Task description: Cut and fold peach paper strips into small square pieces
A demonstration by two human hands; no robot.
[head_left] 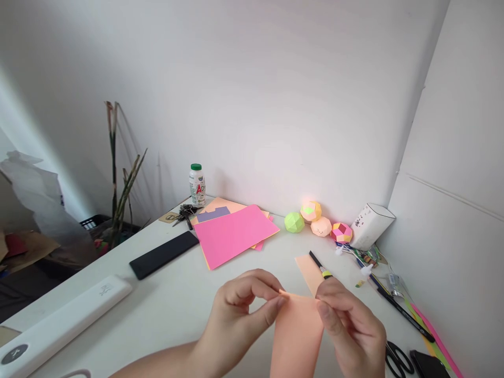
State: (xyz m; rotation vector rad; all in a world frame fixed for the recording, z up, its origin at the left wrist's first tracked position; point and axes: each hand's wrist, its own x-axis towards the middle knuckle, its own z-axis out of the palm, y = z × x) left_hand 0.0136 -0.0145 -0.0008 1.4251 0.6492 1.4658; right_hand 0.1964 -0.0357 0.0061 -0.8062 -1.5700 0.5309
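Observation:
A strip of peach paper [298, 336] hangs upright between my two hands, its lower end running out of the picture. My left hand [246, 310] pinches the top left corner between thumb and fingers. At the top right corner, my right hand [350, 325] grips the same strip between thumb and bent fingers. Along the top edge the paper looks slightly folded. Just behind my right hand, another peach paper piece [309, 270] lies on the table, with a black and yellow pen-like tool [319, 263] across it, its lower end hidden by the hand.
Pink paper sheets [236, 233] lie near the wall, beside a black flat bar [164, 254] and a white bottle [197, 186]. Several folded paper balls [294, 222] stand at the back. Scissors [398, 359] are at right, a long white device [66, 325] at left.

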